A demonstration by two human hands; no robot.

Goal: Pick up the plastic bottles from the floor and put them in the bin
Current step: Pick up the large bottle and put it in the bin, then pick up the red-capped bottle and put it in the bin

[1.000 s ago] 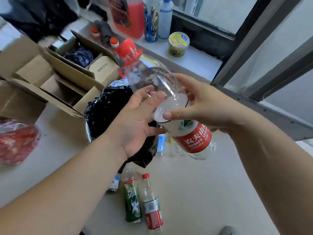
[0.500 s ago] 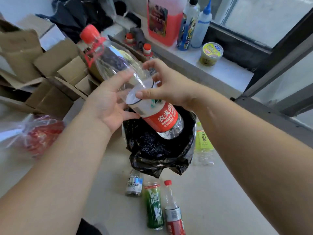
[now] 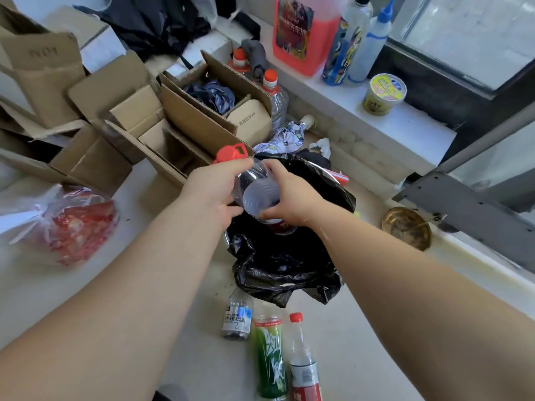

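A large clear plastic bottle with a red cap and handle is held over the bin, which is lined with a black bag. My left hand grips its upper body and my right hand grips its lower part, where the red label shows. The bottle tilts with its cap pointing away to the left and its base over the bin's mouth. Three smaller bottles lie on the floor near me: a clear one, a green-labelled one and a red-capped one.
Open cardboard boxes crowd the floor at the left and behind the bin. A plastic bag with red contents lies at the left. A window ledge at the right carries bottles and a cup. A round metal lid lies right of the bin.
Both hands have lowered the large bottle toward the bin's mouth, and its base now sits deeper over the black bag. The view has shifted so that the bin is more central.
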